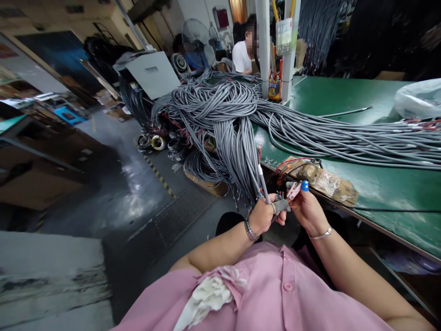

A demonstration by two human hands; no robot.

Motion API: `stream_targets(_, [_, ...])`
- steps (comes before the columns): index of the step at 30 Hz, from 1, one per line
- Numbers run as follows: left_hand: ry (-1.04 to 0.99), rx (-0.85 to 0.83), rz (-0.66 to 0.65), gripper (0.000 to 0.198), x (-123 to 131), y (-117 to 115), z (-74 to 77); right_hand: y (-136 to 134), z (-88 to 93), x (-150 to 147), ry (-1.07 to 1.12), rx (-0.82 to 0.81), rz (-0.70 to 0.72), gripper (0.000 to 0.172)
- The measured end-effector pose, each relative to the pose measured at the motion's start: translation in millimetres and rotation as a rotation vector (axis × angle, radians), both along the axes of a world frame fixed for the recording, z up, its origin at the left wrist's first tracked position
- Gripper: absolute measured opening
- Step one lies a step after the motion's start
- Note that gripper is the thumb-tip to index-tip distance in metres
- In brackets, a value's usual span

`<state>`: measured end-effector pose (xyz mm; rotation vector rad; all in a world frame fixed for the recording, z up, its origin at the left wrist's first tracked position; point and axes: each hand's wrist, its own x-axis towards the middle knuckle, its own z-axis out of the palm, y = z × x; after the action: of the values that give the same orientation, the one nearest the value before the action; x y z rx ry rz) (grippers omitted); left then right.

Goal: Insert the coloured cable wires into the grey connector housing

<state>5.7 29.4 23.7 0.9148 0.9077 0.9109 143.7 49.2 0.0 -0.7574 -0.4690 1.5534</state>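
Note:
My left hand is closed around a grey cable with a white band near its upper end. Thin coloured wires fan out just above my left fingers. A grey wrapping seems to cover my left thumb. Beside it, my right hand, with a blue cover on a fingertip, pinches a small pinkish-white piece whose kind I cannot make out. A thin orange wire end shows between the two hands.
A thick heap of grey cables lies over the green table and hangs off its left end. At the near edge sits a taped wooden block with wires. A clear plastic bag is at right. A person sits beyond.

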Motion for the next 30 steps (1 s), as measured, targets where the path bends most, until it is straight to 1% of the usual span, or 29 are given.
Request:
stream_targets(6, [0.030, -0.005, -0.003, 0.039, 1, 0, 0.8, 0, -1.0, 0, -0.001, 0.014, 0.011, 0.041])
stream_targets(12, [-0.003, 0.014, -0.024, 0.040, -3, -4, -0.3, -7, -0.2, 6, 0.062, -0.017, 0.213, 0.055])
stream_targets(15, [0.022, 0.057, -0.013, 0.040, -7, -11, -4.6, -10, 3.1, 8, 0.075, -0.025, 0.272, 0.055])
stream_targets(17, [0.046, 0.092, 0.009, 0.040, -9, -15, -7.5, -10, 7.1, 9, 0.045, -0.018, 0.261, 0.046])
stream_targets(19, [0.049, 0.111, 0.042, 0.039, -9, -18, -9.5, -10, 10.3, 8, -0.007, 0.004, 0.219, 0.032])
stream_targets(21, [0.039, 0.116, 0.082, 0.037, -8, -20, -10.1, -11, 9.8, 7, -0.055, 0.029, 0.177, 0.026])
stream_targets(26, [0.041, 0.113, 0.132, 0.036, -2, -19, -7.5, -13, -5.0, 3, -0.181, 0.095, -0.005, 0.041])
stream_targets(28, [0.040, 0.114, 0.128, 0.037, 0, -17, -5.9, -12, -7.9, 2, -0.198, 0.100, -0.008, 0.043])
stream_targets(30, [0.036, 0.117, 0.125, 0.036, 3, -15, -4.7, -10, -6.5, 2, -0.152, 0.077, 0.063, 0.044])
